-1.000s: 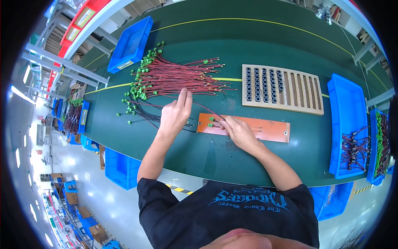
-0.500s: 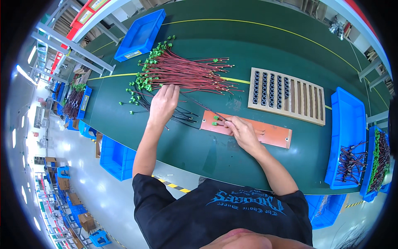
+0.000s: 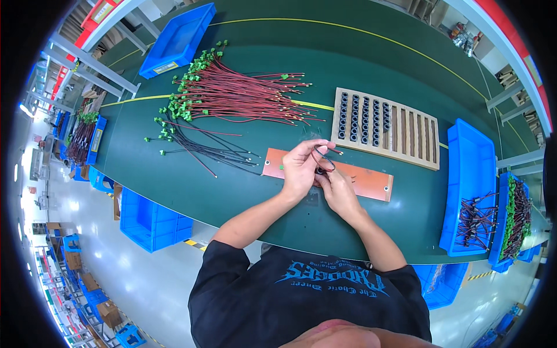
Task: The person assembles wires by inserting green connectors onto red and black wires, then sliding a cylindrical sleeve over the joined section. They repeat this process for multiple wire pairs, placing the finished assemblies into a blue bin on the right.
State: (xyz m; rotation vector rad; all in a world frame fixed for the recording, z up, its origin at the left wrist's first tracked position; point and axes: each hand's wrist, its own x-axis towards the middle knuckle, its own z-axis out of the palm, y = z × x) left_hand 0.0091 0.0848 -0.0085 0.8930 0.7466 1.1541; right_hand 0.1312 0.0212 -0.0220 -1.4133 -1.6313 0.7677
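Over the orange board [image 3: 371, 184], my two hands work close together on red and black wires [image 3: 329, 165] bent into a loop. My left hand [image 3: 299, 173] pinches the wires near their tinned tips, which stick out to the right. My right hand [image 3: 342, 191] grips the lower part of the same wires, with a small dark ring-like piece at its fingertips, partly hidden. A green connector [image 3: 281, 167] shows at the edge of my left hand. Farther left lie a pile of red wires [image 3: 243, 98] with green connectors and a smaller bunch of black wires [image 3: 203, 145].
A wooden rack [image 3: 406, 130] beyond my right hand holds rows of black ring-shaped cores in its left slots. A blue bin [image 3: 471, 174] with finished-looking wires stands at right, beside another blue bin [image 3: 493, 249]. One blue tray [image 3: 180, 43] sits far left.
My left hand has come from the wire piles to my right hand, and the long straight wires are now curled into a loop between them. The view has shifted slightly.
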